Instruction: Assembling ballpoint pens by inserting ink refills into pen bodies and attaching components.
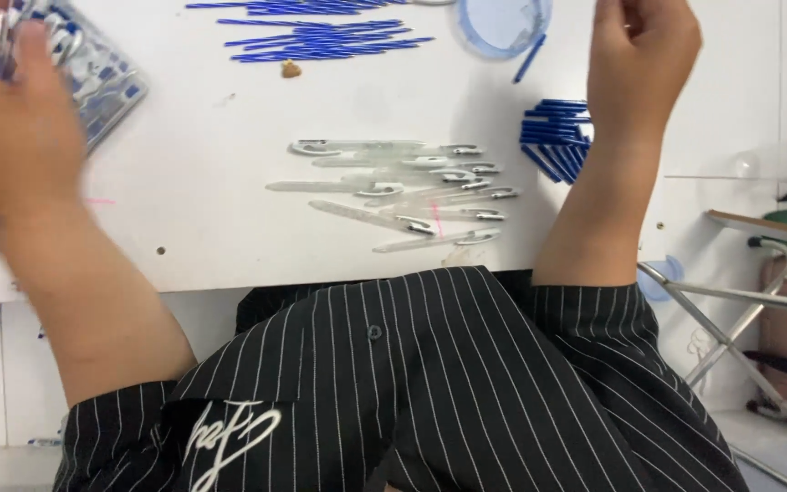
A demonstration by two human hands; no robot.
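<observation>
Left hand [11, 109] (blurred) grips a small clear piece; right hand [641, 55] hovers curled above blue pen refills [553, 137], grip unclear.

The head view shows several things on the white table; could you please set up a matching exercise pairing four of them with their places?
Things:
1. clear pen barrels
2. blue refills
3. round blue lid
4. blue stack

Places:
A. top edge, left of the right hand
B. middle of the table
C. beside the right wrist
D. top centre, spread in rows

Pairs: 1-B, 2-D, 3-A, 4-C
</observation>
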